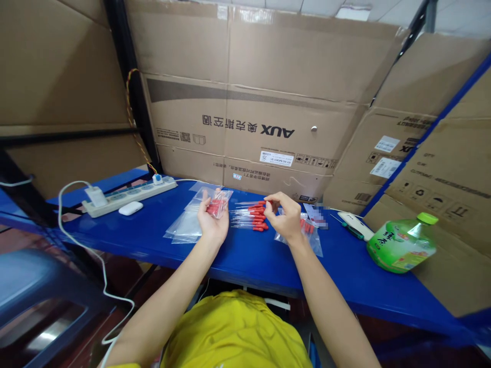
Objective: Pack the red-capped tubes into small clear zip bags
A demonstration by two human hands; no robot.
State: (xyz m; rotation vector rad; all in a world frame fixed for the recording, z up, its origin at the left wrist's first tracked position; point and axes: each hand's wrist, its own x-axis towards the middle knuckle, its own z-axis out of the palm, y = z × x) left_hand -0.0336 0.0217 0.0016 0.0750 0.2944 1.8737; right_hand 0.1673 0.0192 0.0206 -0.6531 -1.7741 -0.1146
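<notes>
My left hand point(213, 220) is palm up, its fingers closed round a small clear plastic bag point(221, 200) with several red-ended pieces inside. My right hand point(284, 213) pinches the red end of a thin red-ended stick point(261, 203) between thumb and finger, at the far side of a pile. That pile of red-ended sticks point(258, 221) lies between the hands, red ends to the right and thin pale shafts to the left. Under my left hand are flat clear bags point(184, 223). Partly hidden by my right wrist is another bag of red-ended pieces point(312, 235).
On the left of the blue table point(253, 260) are a white power strip point(130, 196) with plugs and a white earbud case point(130, 208). To the right stand a green bottle point(401, 244) and a pale tool with a dark green part point(355, 225). Cardboard walls point(245, 117) close off the back.
</notes>
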